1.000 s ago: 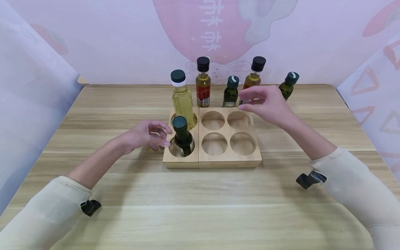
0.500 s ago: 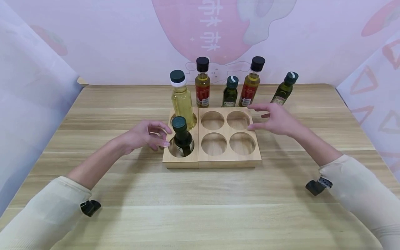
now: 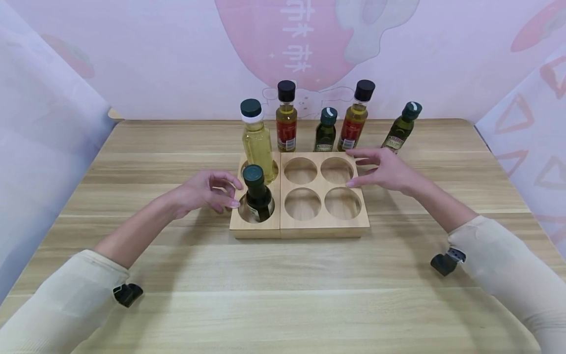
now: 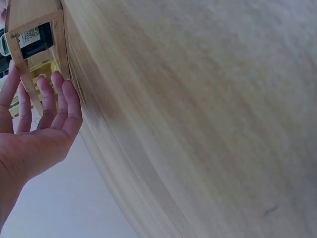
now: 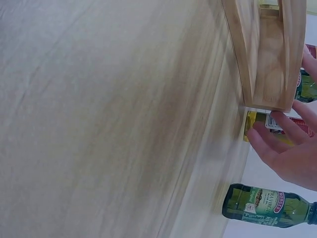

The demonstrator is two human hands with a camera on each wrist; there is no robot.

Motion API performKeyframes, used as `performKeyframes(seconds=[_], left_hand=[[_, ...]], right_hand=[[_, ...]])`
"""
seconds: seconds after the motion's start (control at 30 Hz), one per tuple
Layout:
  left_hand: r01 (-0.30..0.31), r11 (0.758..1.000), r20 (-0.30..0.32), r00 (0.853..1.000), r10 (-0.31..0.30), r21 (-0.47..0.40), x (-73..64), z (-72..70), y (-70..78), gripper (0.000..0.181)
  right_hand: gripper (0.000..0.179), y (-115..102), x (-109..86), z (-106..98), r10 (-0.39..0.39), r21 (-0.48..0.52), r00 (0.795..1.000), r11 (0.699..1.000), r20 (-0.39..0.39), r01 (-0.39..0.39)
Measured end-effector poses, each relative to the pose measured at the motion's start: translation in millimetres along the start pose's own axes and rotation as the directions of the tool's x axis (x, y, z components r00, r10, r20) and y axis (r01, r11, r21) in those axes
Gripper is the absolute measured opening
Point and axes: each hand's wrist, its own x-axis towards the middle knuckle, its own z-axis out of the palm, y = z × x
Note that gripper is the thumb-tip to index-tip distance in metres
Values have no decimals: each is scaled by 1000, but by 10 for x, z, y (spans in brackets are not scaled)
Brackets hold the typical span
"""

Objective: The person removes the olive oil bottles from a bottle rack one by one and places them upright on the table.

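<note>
A wooden bottle rack with round holes stands mid-table, made of a narrow left block and a wider right block. A tall bottle of pale yellow oil stands in the left block's back hole. A dark green bottle leans in its front hole. My left hand has its fingers spread loosely at the rack's left side. At the right edge, the fingertips of my right hand touch the rack. Neither hand grips a bottle.
Behind the rack stand two red-labelled oil bottles and a small green bottle. Another green olive oil bottle stands at the back right, beyond my right hand. A printed cloth hangs behind the table.
My right hand has come down from above the rack's back right corner to its right edge. My left hand and the bottles have stayed put.
</note>
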Motion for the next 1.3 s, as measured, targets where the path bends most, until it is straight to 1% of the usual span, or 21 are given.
performKeyframes(seconds=[0.1,0.33,0.73,0.83,0.93,1.1,1.2,1.3], left_hand=[[-12,1000,2,1000,12,-9,4,-5,-6,44],[-49,998,1,999,49,-40,9,0,-32,43],[-78,996,13,997,79,-31,-13,-4,-39,41],[-88,996,11,996,88,-25,-28,-11,-32,41],[-92,996,-5,996,92,-19,-43,-33,-18,42],[-104,995,-57,993,104,-1,-63,-81,19,41],[-134,991,-98,986,135,16,-72,-99,57,36],[-168,985,-133,976,171,37,-87,-105,112,30]], right_hand=[[77,1,6,2,8,1,1000,1000,-2,-8],[79,-41,26,-9,-13,-28,999,1000,36,14],[81,-28,28,-6,-37,-32,998,999,56,39],[81,-9,38,-5,-49,-15,997,999,60,50],[81,31,55,-4,-64,6,996,998,69,64],[81,82,76,-4,-61,69,995,996,77,55],[81,101,85,3,-57,101,995,994,81,49],[81,118,95,14,-57,118,995,992,80,47]])
